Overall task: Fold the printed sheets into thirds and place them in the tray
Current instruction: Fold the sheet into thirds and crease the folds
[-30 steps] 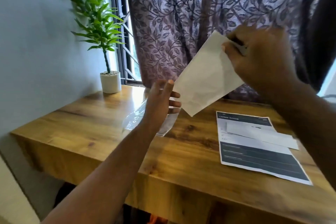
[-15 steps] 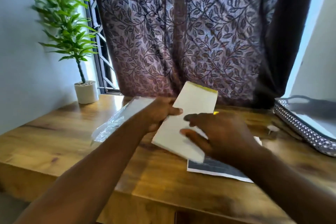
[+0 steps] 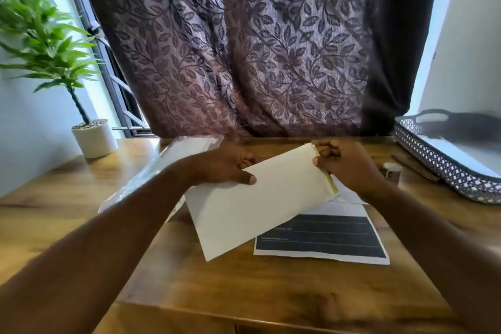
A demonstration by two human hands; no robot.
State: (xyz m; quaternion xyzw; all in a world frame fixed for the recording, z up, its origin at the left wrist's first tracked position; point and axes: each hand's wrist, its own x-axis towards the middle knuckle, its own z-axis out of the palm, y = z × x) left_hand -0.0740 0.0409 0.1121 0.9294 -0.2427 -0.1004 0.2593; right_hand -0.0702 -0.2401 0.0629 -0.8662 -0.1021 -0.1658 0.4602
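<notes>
My left grip [image 3: 227,168] holds the upper left edge of the white envelope [image 3: 260,206], thumb on top and the other fingers hidden behind it; my right grip [image 3: 349,168] pinches its far end, just beside the yellow strip there; so both are closed on the envelope. It hangs tilted above the bench [image 3: 244,287] and hides part of the printed sheet [image 3: 322,238]. That sheet lies flat on the bench beneath my right wrist, and looks not yet folded.

I judge that I am working the strip end open, though I cannot tell whether anything is inside. To do it well I should keep the left hold steady and light, so the paper does not buckle; the right fingertips should part the layers at the corner and not tear along the strip. I should also hold the envelope clear of the sheet, so that nothing drags it askew.

The sheet itself will need its long edges kept in line at each third, and each crease pressed with flat fingers; thin paper skews easily. The tray [image 3: 444,168] stands well apart at the far right of the bench; a small jar [image 3: 391,171] sits between it and my right grip, so I should carry over it, not slide.
</notes>
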